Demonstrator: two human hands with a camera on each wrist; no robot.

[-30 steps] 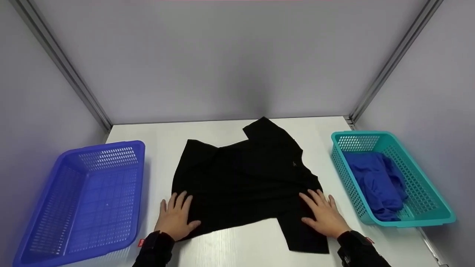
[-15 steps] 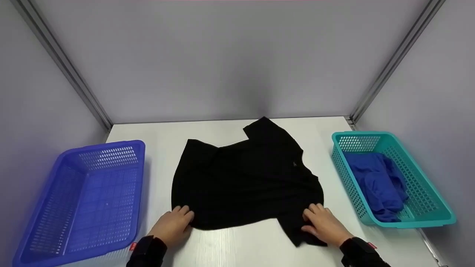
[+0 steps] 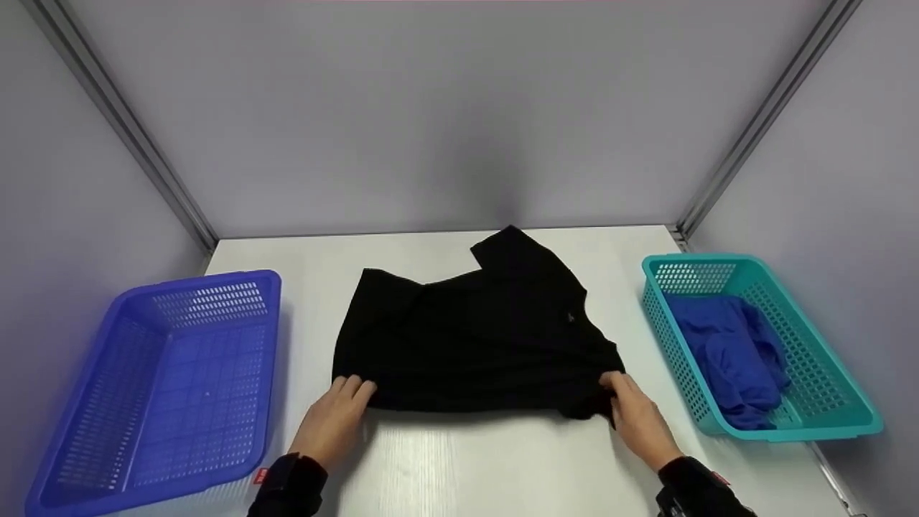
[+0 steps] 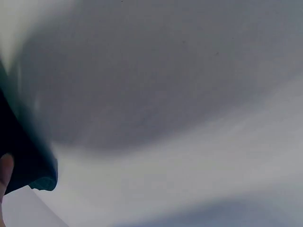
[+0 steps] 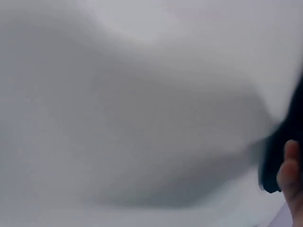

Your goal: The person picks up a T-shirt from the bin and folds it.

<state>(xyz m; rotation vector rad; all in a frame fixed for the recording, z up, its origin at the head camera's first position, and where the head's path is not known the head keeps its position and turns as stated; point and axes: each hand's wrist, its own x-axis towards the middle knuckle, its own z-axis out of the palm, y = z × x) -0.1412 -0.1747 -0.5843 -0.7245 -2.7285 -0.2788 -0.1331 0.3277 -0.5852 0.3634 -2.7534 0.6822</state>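
Observation:
A black short-sleeved shirt (image 3: 467, 337) lies sideways on the white table, one sleeve pointing to the back and its neckline toward the right. My left hand (image 3: 333, 420) grips the near corner at the hem end. At the shoulder end, my right hand (image 3: 639, 416) pinches the near side, where the near sleeve is bunched and folded out of sight. The shirt's near edge is raised between both hands, with a shadow on the table below it. In the left wrist view a thumb (image 4: 5, 170) presses on the dark cloth (image 4: 23, 161); the right wrist view shows fingers (image 5: 289, 172) against it.
A blue-purple plastic basket (image 3: 269, 373) with nothing in it stands at the left. On the right is a teal basket (image 3: 826, 345) holding a crumpled blue cloth (image 3: 732, 359). Grey panels (image 3: 459, 115) enclose the table (image 3: 431, 467) at the back and both sides.
Both hands went from lying flat on the shirt to gripping its near edge. That edge has lifted and moved away from me, and the near sleeve no longer lies spread out.

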